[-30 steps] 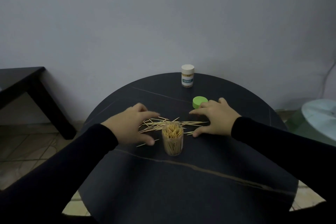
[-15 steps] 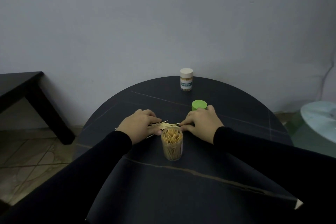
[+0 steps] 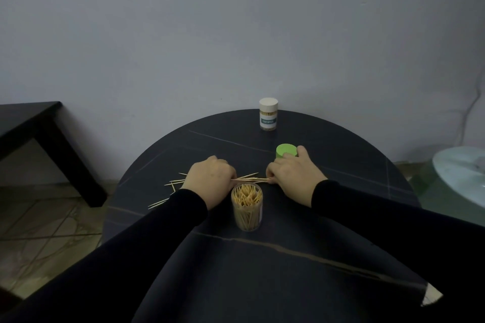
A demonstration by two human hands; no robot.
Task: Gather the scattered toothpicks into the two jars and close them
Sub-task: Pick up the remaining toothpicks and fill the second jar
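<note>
Grey wall behind a round dark tabletop [image 3: 262, 270]; only the head view is available. Compared with a second ago, both hands have closed in from a spread, flat-fingered position on either side of the scatter: the loose fan of toothpicks that lay between them is now squeezed into one narrow bundle [image 3: 250, 179] lying level just behind the open jar [image 3: 247, 207]. Left hand [image 3: 210, 178] has its fingers curled over the bundle's left end; right hand [image 3: 291, 174] has its fingertips curled round the right end, its back touching or just in front of the green lid [image 3: 286, 151]. Open jar stands upright, already well filled. Stray toothpicks [image 3: 172, 186] remain on the tabletop left of the left hand, outside the sweep. Capped jar [image 3: 268, 113] stands at the far edge, well apart. Judgement: gathering is mid-way; the bundle looks ready to lift and tip into the open jar, but the strays need a second pass, and the green lid is not yet on.
</note>
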